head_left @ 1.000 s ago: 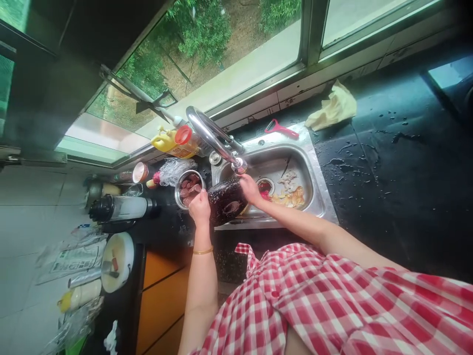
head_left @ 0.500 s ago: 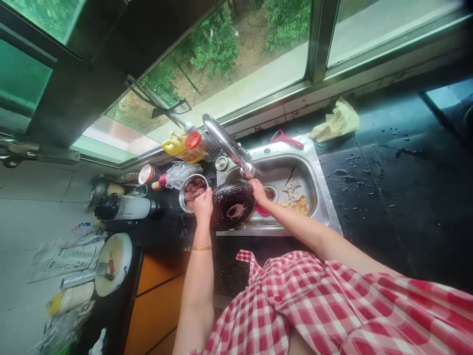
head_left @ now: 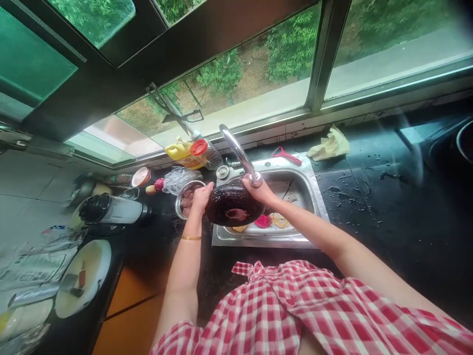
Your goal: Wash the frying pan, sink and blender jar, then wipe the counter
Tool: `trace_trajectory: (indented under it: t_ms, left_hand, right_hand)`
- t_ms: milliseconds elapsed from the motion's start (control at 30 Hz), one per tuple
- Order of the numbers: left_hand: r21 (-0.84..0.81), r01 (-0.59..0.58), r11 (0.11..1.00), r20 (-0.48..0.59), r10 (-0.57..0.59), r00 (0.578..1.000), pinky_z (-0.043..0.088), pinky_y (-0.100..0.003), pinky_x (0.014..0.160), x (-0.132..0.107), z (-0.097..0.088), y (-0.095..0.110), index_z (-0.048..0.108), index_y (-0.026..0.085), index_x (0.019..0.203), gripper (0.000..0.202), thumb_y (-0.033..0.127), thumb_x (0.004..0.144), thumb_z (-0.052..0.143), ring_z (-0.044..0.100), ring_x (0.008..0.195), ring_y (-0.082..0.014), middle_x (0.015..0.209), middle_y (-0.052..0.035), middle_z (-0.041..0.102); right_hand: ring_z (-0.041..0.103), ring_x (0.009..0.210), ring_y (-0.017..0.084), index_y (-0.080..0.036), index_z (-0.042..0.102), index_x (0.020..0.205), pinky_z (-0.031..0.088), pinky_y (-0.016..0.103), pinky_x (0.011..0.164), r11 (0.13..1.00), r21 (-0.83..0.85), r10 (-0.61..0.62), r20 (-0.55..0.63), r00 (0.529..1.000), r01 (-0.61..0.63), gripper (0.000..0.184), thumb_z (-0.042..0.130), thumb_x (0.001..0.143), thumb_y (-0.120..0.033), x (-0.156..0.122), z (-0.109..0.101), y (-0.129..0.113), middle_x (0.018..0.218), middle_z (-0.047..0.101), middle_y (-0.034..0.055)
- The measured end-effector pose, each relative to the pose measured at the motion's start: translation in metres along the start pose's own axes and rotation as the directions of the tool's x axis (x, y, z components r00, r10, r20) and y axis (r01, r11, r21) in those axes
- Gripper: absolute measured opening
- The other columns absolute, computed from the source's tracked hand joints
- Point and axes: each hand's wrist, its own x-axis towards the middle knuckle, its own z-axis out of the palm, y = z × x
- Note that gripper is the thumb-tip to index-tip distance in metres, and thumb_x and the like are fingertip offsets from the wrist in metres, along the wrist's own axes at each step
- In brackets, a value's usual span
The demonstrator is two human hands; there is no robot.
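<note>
- Both hands closed on the dark round pan (head_left: 233, 208): left hand (head_left: 200, 197) grips its left rim, right hand (head_left: 259, 190) its far-right rim.
- Pan sits between the hands, over the sink's (head_left: 314, 190) front-left edge, just under the faucet (head_left: 242, 157) spout.
- Pan tilted, its face towards the person.

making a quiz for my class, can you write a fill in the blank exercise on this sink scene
1. Both hands, left hand and right hand, hold a dark round pan over the ____.
2. The pan sits right under the spout of the ____.
3. The peeler on the sink rim is ____ in colour.
4. The cloth lies on the ____ counter.

Missing words: sink; faucet; red; black
</note>
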Motion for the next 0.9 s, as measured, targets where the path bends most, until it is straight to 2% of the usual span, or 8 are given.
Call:
trace_trajectory:
  t_ms: [167, 367, 433, 500, 567, 733, 833, 900]
  left_hand:
    - [-0.151, 0.035, 0.988, 0.116, -0.018, 0.993, 0.038, -0.025, 0.063, 0.031, 0.042, -0.034, 0.06, 0.012, 0.06, 0.043, 0.054, 0.07, 0.063, 0.046, 0.06, -0.0118, 0.056, 0.0001, 0.053]
    - [0.148, -0.154, 0.977, 0.091, 0.141, 0.986, 0.043, -0.027, 0.077, 0.07, 0.084, -0.035, 0.065, 0.012, 0.073, 0.034, 0.03, 0.09, 0.042, 0.058, 0.077, -0.0168, 0.073, -0.0068, 0.065]
    - [0.268, -0.401, 0.876, 0.118, 0.383, 0.916, 0.042, -0.031, 0.091, 0.077, 0.091, -0.025, 0.067, 0.011, 0.097, 0.03, 0.023, 0.09, 0.04, 0.059, 0.1, -0.0194, 0.101, -0.0116, 0.068]
    - [0.364, -0.644, 0.673, 0.233, 0.603, 0.763, 0.033, -0.037, 0.107, 0.086, 0.096, -0.014, 0.062, 0.012, 0.117, 0.035, 0.02, 0.09, 0.041, 0.046, 0.127, -0.0221, 0.13, -0.0136, 0.058]
    - [0.439, -0.751, 0.493, 0.39, 0.649, 0.653, 0.02, -0.044, 0.115, 0.098, 0.097, -0.01, 0.058, 0.01, 0.125, 0.041, 0.015, 0.088, 0.04, 0.029, 0.141, -0.0258, 0.144, -0.0138, 0.046]
    - [0.571, -0.66, 0.488, 0.463, 0.473, 0.75, 0.016, -0.051, 0.116, 0.12, 0.087, -0.021, 0.054, 0.008, 0.132, 0.047, 0.011, 0.087, 0.039, 0.023, 0.143, -0.0323, 0.147, -0.0133, 0.042]
    - [0.478, -0.555, 0.681, 0.3, 0.467, 0.832, 0.015, -0.054, 0.115, 0.099, 0.098, -0.016, 0.06, 0.014, 0.125, 0.041, 0.019, 0.088, 0.045, 0.024, 0.142, -0.0335, 0.146, -0.0121, 0.044]
    - [0.173, -0.457, 0.873, 0.22, 0.418, 0.882, 0.027, -0.05, 0.112, 0.064, 0.121, -0.005, 0.066, 0.014, 0.113, 0.032, 0.022, 0.089, 0.046, 0.04, 0.133, -0.0302, 0.134, -0.0135, 0.056]
  right_hand:
    - [0.06, 0.075, 0.021, -0.02, 0.06, 0.075, 0.047, 0.035, 0.078, 0.985, -0.167, 0.027, -0.041, 0.999, -0.034, 0.029, 0.049, 0.083, -0.045, 0.005, 0.0, 0.028, 0.075, 0.065, 0.0053]
    - [0.063, 0.084, 0.025, -0.019, 0.063, 0.087, 0.046, 0.036, 0.081, 0.958, -0.275, 0.05, -0.108, 0.993, -0.078, 0.035, 0.042, 0.086, -0.047, -0.01, 0.009, 0.066, 0.083, 0.068, 0.0095]
    - [0.063, 0.085, 0.026, -0.018, 0.063, 0.096, 0.046, 0.037, 0.082, 0.947, -0.308, 0.047, -0.136, 0.99, -0.087, 0.04, 0.04, 0.086, -0.049, -0.016, 0.017, 0.072, 0.088, 0.068, 0.0103]
    - [0.063, 0.084, 0.025, -0.017, 0.061, 0.102, 0.046, 0.038, 0.082, 0.941, -0.322, 0.049, -0.166, 0.985, -0.101, 0.044, 0.039, 0.087, -0.052, -0.018, 0.026, 0.078, 0.09, 0.068, 0.0103]
    - [0.063, 0.085, 0.025, -0.018, 0.06, 0.104, 0.046, 0.038, 0.084, 0.942, -0.317, 0.054, -0.174, 0.983, -0.108, 0.044, 0.041, 0.086, -0.053, -0.019, 0.035, 0.084, 0.092, 0.068, 0.0102]
    - [0.06, 0.095, 0.025, -0.019, 0.06, 0.103, 0.044, 0.04, 0.091, 0.952, -0.287, 0.07, -0.133, 0.989, -0.106, 0.036, 0.048, 0.084, -0.048, -0.023, 0.049, 0.092, 0.103, 0.067, 0.0104]
    - [0.058, 0.103, 0.025, -0.019, 0.061, 0.098, 0.041, 0.041, 0.099, 0.983, -0.04, 0.169, -0.205, 0.964, -0.181, 0.033, 0.062, 0.075, -0.043, -0.024, 0.048, 0.092, 0.105, 0.066, 0.0092]
    - [0.057, 0.102, 0.024, -0.019, 0.061, 0.092, 0.042, 0.041, 0.099, 0.953, 0.177, 0.287, -0.263, 0.921, -0.247, 0.03, 0.065, 0.07, -0.04, -0.024, 0.041, 0.093, 0.099, 0.067, 0.0075]
